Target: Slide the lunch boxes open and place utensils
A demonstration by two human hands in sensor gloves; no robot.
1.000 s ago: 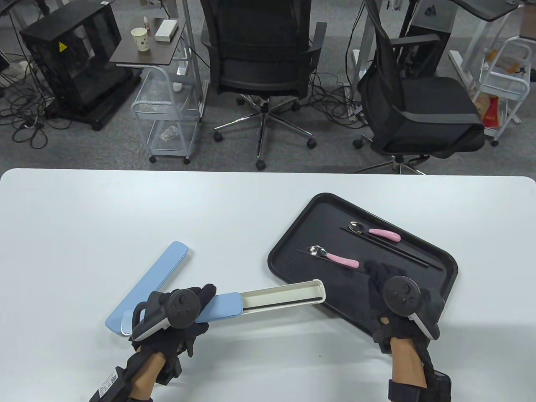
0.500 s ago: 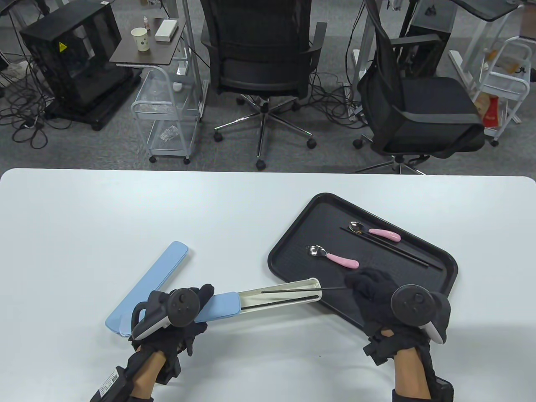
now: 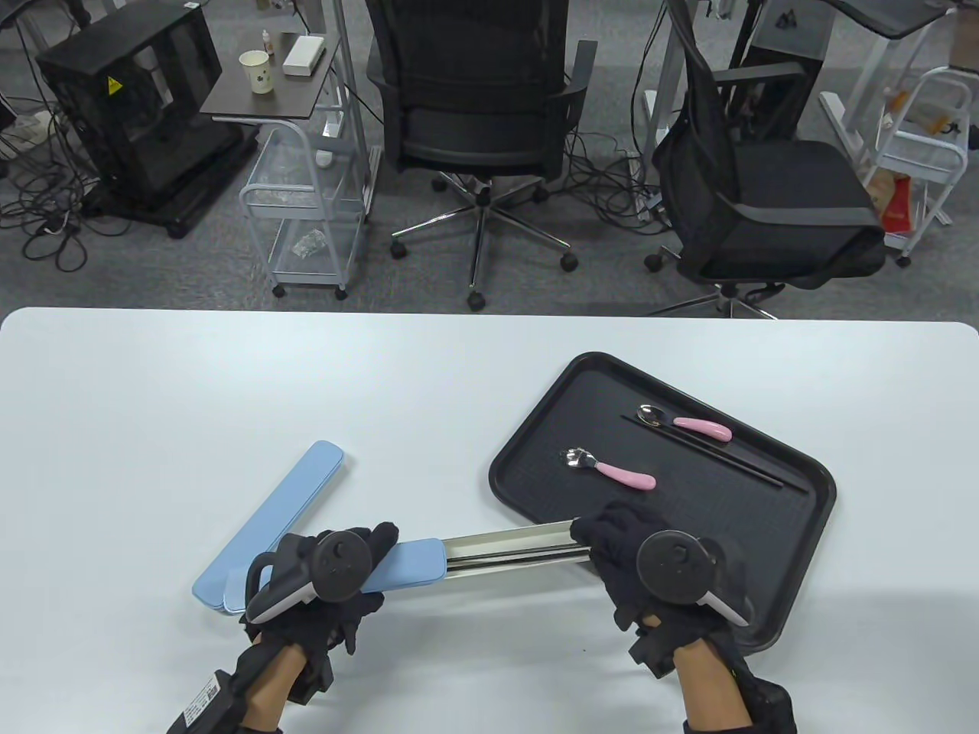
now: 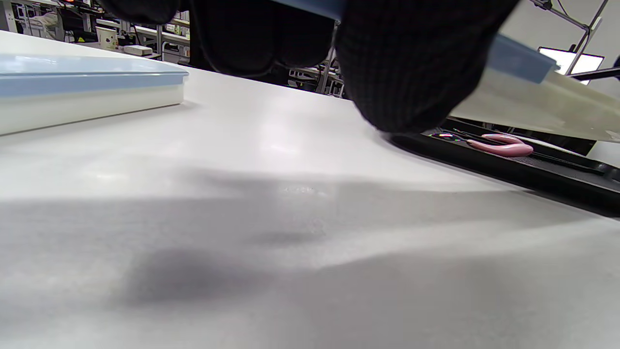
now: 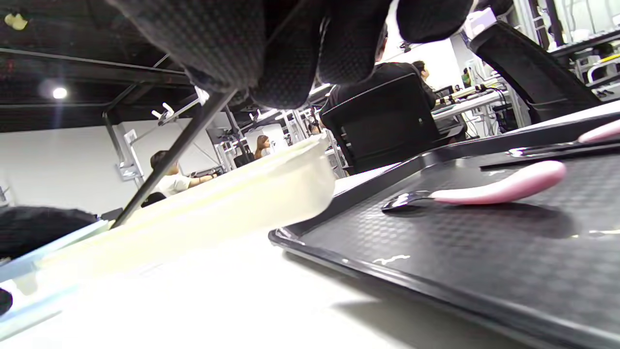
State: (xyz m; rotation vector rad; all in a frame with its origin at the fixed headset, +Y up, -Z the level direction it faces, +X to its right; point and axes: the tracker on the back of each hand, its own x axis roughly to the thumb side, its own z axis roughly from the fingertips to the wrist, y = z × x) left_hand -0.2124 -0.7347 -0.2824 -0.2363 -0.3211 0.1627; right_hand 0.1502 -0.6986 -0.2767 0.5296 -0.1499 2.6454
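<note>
On the tabletop (image 3: pixel 153 397), the left hand (image 3: pixel 321 573) grips the blue lid (image 3: pixel 409 562) of the slid-open lunch box (image 3: pixel 512 544) while right-hand fingers (image 3: pixel 612 527) pinch a black chopstick (image 5: pixel 169 160) over its tray end.

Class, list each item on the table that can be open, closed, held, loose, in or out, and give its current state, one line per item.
Slid lunch box: open, tray pulled out of blue sleeve.
Second lunch box: closed.
Left hand: grips the blue sleeve.
Right hand: pinches a black chopstick over the open tray.
Pink fork: loose on black tray.
Pink spoon: loose on tray.
</note>
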